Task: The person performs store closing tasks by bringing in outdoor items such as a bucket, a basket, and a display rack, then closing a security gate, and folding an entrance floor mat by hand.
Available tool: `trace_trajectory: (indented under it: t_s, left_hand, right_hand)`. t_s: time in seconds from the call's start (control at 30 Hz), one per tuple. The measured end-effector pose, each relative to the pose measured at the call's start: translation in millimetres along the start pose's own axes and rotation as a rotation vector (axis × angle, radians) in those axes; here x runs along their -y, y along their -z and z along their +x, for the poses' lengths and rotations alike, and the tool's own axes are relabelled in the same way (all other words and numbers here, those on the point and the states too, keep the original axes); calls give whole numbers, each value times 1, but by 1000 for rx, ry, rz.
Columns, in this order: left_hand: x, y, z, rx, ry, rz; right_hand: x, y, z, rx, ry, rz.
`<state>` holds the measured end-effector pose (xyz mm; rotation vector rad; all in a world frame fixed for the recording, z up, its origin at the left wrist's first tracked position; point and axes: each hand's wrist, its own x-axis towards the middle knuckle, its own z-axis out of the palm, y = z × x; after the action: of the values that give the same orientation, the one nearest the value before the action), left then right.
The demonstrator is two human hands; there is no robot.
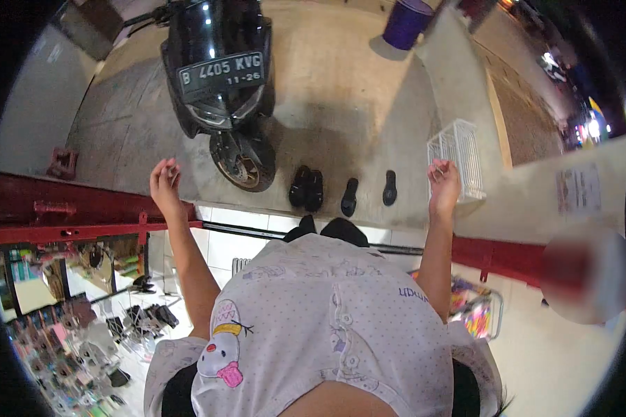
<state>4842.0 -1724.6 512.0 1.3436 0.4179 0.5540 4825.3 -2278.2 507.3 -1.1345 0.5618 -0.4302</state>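
Observation:
My left hand (165, 182) is raised to the left of the motorcycle's front wheel (245, 163), its fingers curled in toward the thumb and no object showing in them. On the other side, my right hand (444, 186) is held up in the same way, fingers bent together with nothing visible between them. It overlaps a white wire rack (464, 156) in this view. Both forearms stretch forward from my body, wide apart. Between them, on the floor, lie a pair of black sandals (306, 188), a single dark slipper (350, 197) and another slipper (389, 187).
A black motorcycle (219, 97) stands ahead on the concrete floor. Further back is a purple bin (407, 24). A red door rail (83, 219) and white-tiled threshold (233, 244) cross before me. Packed goods (69, 340) fill the lower left; a blurred round shape (589, 272) is at right.

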Motion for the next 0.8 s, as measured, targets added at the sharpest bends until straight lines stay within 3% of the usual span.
trace_trajectory:
  t_s: [0.1,0.27,0.33,0.43,0.6,0.7,0.8]
  left_hand:
    - [0,-9,26,-15,-18,-11]
    - [7,30,27,-190,-123,1]
    - [-7,39,11,-430,-110,157]
    - [22,96,-13,-753,-187,172]
    - [59,40,-79,-1191,-230,100]
    - [53,-10,-101,-1166,-163,131]
    - [46,-38,-134,-1296,-278,237]
  right_hand:
    - [-18,-51,49,67,-44,0]
    - [-68,-171,136,307,-129,-127]
    - [-92,-230,165,434,-144,-190]
    - [-146,-309,203,690,-81,-333]
    - [-220,-411,201,1124,-265,-462]
    - [-220,-452,170,1358,-242,-468]
    - [-222,-478,145,1723,-104,-502]
